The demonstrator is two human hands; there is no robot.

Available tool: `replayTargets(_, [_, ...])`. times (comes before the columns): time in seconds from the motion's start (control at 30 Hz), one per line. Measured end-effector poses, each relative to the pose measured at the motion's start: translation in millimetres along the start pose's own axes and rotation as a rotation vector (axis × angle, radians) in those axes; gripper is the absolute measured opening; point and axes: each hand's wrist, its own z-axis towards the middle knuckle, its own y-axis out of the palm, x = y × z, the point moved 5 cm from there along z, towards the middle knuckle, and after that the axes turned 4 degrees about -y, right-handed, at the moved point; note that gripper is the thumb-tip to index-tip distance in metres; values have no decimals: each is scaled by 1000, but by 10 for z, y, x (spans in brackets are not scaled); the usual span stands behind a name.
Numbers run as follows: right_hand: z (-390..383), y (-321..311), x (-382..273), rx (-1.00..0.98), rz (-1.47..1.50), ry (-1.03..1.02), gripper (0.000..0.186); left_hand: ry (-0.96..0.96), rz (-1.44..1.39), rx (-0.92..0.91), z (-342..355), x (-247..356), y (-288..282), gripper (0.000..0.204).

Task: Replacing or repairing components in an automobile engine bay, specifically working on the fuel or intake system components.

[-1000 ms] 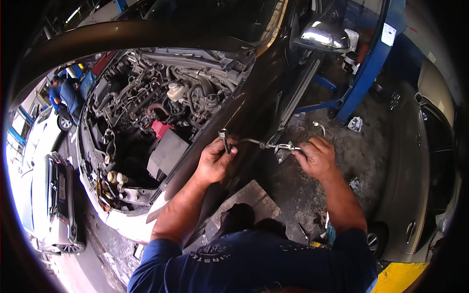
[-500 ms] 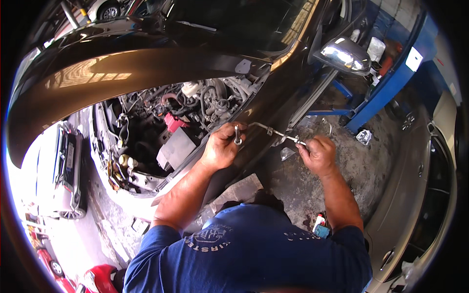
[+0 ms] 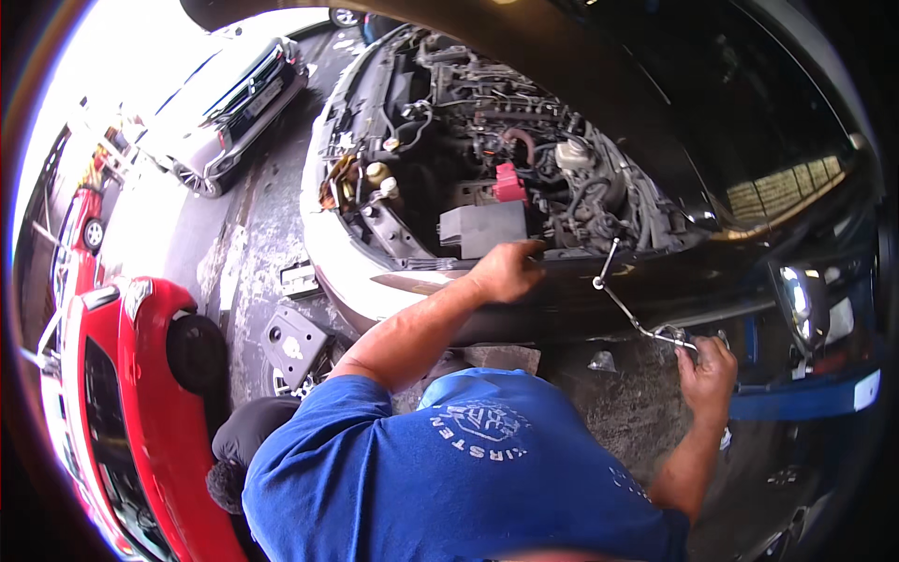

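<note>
A thin bent metal pipe (image 3: pixel 626 312) is in my right hand (image 3: pixel 707 370), whose fingers are closed around its near right end. Its other end, with a round fitting and a short shiny rod-like piece, reaches up beside the open engine bay (image 3: pixel 506 122). My left hand (image 3: pixel 506 272) is over the fender edge (image 3: pixel 552 290), next to a grey box-shaped cover (image 3: pixel 482 228) in the bay. Its fingers are curled, and what they hold, if anything, is hidden. A red part (image 3: pixel 508 184) sits behind the grey cover.
The raised hood (image 3: pixel 599 66) hangs over the bay. A red car (image 3: pixel 159 403) stands at left, with a crouching person (image 3: pixel 257 436) beside it. A grey plastic panel (image 3: pixel 295 342) lies on the floor. A blue lift arm (image 3: pixel 796 398) is at right.
The view has swung left, showing more engine bay and the red car. My left hand has let go of the pipe and moved toward the bay; my right hand keeps hold of it.
</note>
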Motion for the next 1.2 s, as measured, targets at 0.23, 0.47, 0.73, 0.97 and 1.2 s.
replayTargets(0.23, [391,327,-481,-140,50,19,22,-634,-79,872,-709,-2579,-1696,35])
replayTargets(0.47, [814,724,-1092,-163,59,20,21,-1176,147,880,-1215,-4013,-2827,33])
replayTargets(0.73, [872,794,-1717,-183,-64,91,24,-764,1098,99,-458,-4745,-3253,28])
replayTargets(0.97, [937,779,-1940,-245,-82,153,26,-442,347,301,-214,-5409,-3373,30])
replayTargets(1.2, [926,962,-1983,-237,-66,201,23,-670,-814,1008,-255,-4945,-3429,24])
